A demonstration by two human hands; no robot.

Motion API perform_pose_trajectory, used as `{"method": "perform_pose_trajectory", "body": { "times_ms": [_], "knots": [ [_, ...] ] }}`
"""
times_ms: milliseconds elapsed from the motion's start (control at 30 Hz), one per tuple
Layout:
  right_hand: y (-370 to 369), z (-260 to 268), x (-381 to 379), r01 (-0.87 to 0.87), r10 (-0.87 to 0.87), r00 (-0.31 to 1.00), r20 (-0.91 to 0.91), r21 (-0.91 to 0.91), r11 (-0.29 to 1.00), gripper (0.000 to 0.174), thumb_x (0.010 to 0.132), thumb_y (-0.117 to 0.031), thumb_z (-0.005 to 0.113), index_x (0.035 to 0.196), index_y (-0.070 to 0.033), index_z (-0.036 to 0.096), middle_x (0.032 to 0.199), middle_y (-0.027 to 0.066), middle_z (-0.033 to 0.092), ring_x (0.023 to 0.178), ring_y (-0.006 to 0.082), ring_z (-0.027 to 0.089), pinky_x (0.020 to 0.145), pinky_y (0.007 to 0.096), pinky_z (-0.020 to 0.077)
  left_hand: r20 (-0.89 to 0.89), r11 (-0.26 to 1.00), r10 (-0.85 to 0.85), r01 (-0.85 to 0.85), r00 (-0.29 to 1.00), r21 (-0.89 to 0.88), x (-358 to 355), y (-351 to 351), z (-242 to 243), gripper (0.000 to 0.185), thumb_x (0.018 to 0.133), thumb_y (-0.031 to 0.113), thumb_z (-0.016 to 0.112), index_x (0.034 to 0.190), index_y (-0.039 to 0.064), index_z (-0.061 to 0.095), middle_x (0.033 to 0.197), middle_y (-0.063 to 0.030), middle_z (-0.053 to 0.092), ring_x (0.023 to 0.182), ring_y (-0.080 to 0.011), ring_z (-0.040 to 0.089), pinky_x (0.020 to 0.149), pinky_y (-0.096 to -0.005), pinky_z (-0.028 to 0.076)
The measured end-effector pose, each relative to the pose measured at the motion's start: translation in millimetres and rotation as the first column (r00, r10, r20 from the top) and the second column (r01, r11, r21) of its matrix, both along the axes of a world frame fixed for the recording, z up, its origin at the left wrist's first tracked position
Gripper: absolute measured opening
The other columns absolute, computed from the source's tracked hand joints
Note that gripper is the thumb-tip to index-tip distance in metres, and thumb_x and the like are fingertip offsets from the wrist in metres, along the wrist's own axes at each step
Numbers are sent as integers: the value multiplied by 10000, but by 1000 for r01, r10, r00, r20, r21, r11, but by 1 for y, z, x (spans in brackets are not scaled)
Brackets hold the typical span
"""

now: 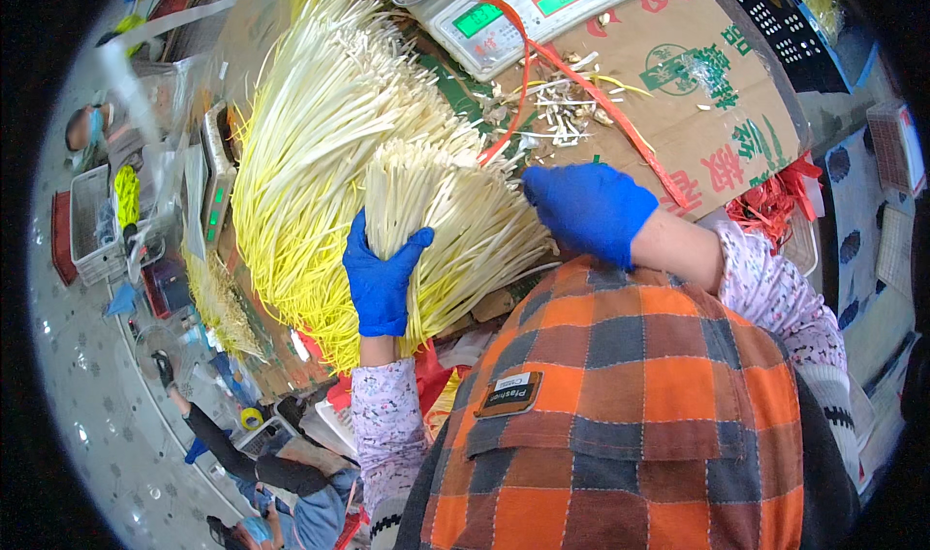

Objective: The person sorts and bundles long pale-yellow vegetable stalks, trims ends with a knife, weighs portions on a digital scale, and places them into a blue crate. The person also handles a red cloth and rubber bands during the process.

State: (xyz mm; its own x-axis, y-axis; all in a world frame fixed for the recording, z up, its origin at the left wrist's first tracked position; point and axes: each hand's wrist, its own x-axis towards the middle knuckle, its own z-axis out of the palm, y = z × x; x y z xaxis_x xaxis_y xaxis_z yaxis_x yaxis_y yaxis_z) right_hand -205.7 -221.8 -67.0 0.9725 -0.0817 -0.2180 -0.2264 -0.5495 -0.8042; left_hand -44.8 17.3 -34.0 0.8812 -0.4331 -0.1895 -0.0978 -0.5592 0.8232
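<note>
Blue gloves cover both my hands. My left hand [383, 278] grips a bundle of yellow chives [398, 198], its pale cut ends pointing up and roughly level. Beneath and around that bundle spreads a large heap of yellow chives [327, 129], white at the stems and yellow at the leaf tips. My right hand [592, 214] is beside the stem ends at the heap's right edge. Its fingers are curled and partly hidden, so I cannot tell whether anything is in them. Stem scraps [565, 114] lie beyond it on printed cardboard [672, 132].
A digital scale [483, 38] with lit displays stands at the back, a red plastic strap [581, 78] draped over it. Red strips [770, 205] bunch at the right. Leftward are a second scale [216, 187], more chives [218, 303] and a co-worker's arm [225, 445].
</note>
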Motion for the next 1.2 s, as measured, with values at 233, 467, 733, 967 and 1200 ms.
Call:
{"method": "perform_pose_trajectory", "body": {
  "times_ms": [233, 467, 733, 967, 1200],
  "knots": [
    [-17, -2, -25, -61, 63, 992, 108, -23, 998, 230, 925, -242, 575, 1079, -72, 594, 944, 237, 687, 868, 446, 669, 730, 539, 529, 20, 1000, 2, -2, 1000, 18, 2, 2, -4, 733, 697, 147, 916, 1326, -16, 579, 1190, -118, 684, 1035, -195, 644, 937, -336, 509],
    [-19, -7, -41, 24, -20, 997, 70, -58, 998, 237, 928, -282, 591, 1069, -92, 583, 945, 218, 686, 884, 432, 671, 710, 530, 531, 66, 1000, -14, 13, 998, 17, 1, 4, -10, 779, 695, 172, 919, 1354, -29, 556, 1221, -132, 673, 1054, -201, 641, 950, -341, 506],
    [-14, -14, -39, -36, 37, 998, 43, -13, 999, 193, 927, -235, 576, 1046, -84, 595, 969, 209, 689, 898, 430, 667, 741, 525, 523, 40, 1000, -11, 10, 999, 18, 0, 4, -9, 785, 690, 171, 921, 1356, -29, 555, 1238, -138, 665, 1071, -206, 635, 968, -346, 496],
    [-22, -15, -43, 206, -204, 979, 27, -120, 971, 202, 968, -244, 543, 1078, -82, 591, 955, 203, 692, 889, 425, 669, 741, 519, 530, 66, 1000, -17, 16, 998, 12, 1, 2, -9, 783, 691, 172, 920, 1355, -28, 557, 1241, -137, 665, 1077, -207, 632, 972, -346, 492],
    [-41, -22, -50, 318, -312, 947, 79, -79, 945, 236, 999, -274, 519, 1115, -82, 595, 966, 222, 687, 890, 438, 659, 757, 525, 528, 150, 999, -25, 21, 988, 27, -10, 16, 7, 714, 703, 135, 912, 1321, -17, 588, 1176, -113, 693, 1027, -190, 647, 942, -341, 504]
  ]
}}
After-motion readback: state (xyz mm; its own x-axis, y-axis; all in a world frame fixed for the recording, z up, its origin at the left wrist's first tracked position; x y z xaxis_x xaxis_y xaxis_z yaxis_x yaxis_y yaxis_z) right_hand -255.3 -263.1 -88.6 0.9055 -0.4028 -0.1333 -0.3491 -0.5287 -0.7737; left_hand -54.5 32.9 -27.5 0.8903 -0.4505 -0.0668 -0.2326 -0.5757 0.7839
